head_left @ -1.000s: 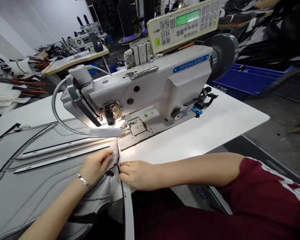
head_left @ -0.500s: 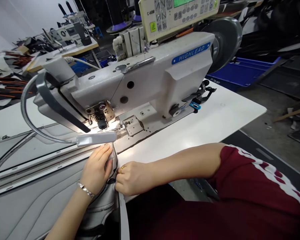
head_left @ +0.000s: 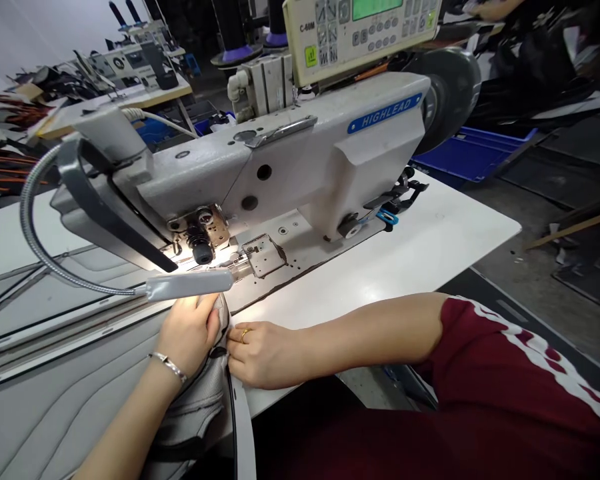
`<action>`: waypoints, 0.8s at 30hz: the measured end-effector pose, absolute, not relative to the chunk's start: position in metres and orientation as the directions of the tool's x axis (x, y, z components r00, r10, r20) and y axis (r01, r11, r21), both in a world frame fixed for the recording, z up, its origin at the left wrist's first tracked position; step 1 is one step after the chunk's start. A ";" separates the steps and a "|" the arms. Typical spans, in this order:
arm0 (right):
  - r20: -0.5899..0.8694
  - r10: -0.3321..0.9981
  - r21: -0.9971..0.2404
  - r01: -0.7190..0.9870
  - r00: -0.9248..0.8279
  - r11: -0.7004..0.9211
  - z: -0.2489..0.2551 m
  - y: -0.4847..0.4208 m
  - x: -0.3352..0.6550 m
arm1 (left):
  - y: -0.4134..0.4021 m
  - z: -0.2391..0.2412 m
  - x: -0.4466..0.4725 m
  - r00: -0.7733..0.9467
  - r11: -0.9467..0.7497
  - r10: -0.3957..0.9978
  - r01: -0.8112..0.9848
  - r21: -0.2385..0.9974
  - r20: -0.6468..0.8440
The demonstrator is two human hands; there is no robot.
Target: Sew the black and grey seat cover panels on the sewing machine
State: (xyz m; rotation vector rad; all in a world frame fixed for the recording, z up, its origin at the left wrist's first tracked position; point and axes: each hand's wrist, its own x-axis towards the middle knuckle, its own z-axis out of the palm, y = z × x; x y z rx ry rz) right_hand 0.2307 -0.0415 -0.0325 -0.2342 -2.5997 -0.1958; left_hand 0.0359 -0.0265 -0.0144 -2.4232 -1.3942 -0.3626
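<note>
We see the left hand (head_left: 187, 330) gripping a grey quilted panel (head_left: 70, 407) and the right hand (head_left: 265, 353) pinching its white strip (head_left: 241, 433), this edge not yet under the sewing machine (head_left: 290, 173) (any stitching unclear).

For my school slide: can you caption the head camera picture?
Left hand and right hand hold grey stitched upholstery beside a Highlead sewing machine.

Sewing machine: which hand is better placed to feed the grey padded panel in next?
Probably the left hand: it sits on the grey padded panel, nearer the sewing machine, just below the lamp. The right hand rests at the panel's edge, farther from the machine, beside the white table.
</note>
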 end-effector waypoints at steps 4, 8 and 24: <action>0.539 0.149 0.111 0.245 -0.829 0.963 -0.037 -0.039 0.228 | -0.018 -0.019 0.031 0.503 -0.454 0.787 0.864 -0.216 0.358; 0.545 0.167 0.124 0.276 -0.822 0.953 -0.040 -0.034 0.226 | -0.005 -0.025 0.026 0.490 -0.458 0.810 0.872 -0.172 0.323; 0.525 0.201 0.093 0.291 -0.827 0.952 -0.041 -0.029 0.227 | -0.055 0.004 0.024 0.522 -0.516 0.840 0.853 -0.082 0.145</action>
